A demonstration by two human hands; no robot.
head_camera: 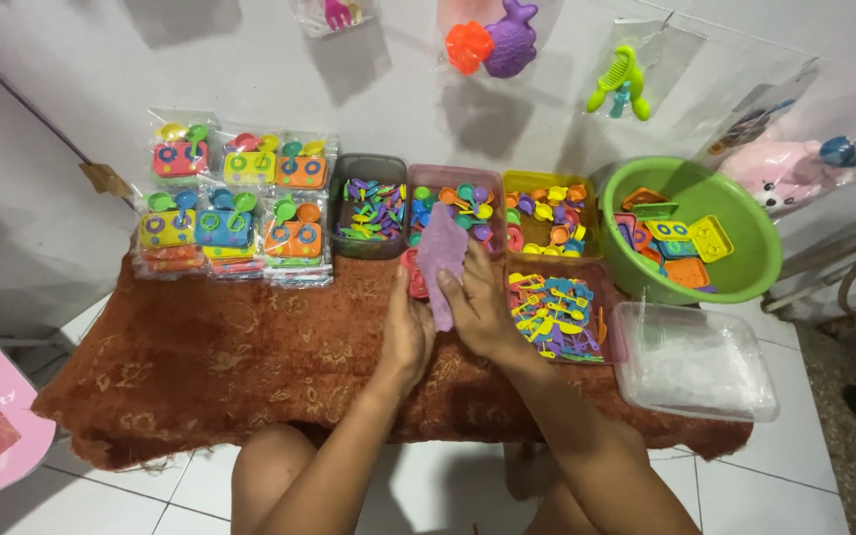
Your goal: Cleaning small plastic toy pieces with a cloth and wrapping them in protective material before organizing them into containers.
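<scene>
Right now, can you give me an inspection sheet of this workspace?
Surface: brown patterned cloth over a low table.
Job's things: purple plastic piece and red piece, held together.
Clutter: bagged toy sets, trays of small utensils, green basin, clear tub.
Hands: left hand and right hand both grip the pieces.
Cables: nothing seen.
Surroundings: white wall with hanging toy bags, tiled floor.

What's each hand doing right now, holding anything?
Left hand: closed on the lower left edge of the purple sheet, a red toy piece beside it.
Right hand: gripping the purple sheet's right side.
</scene>
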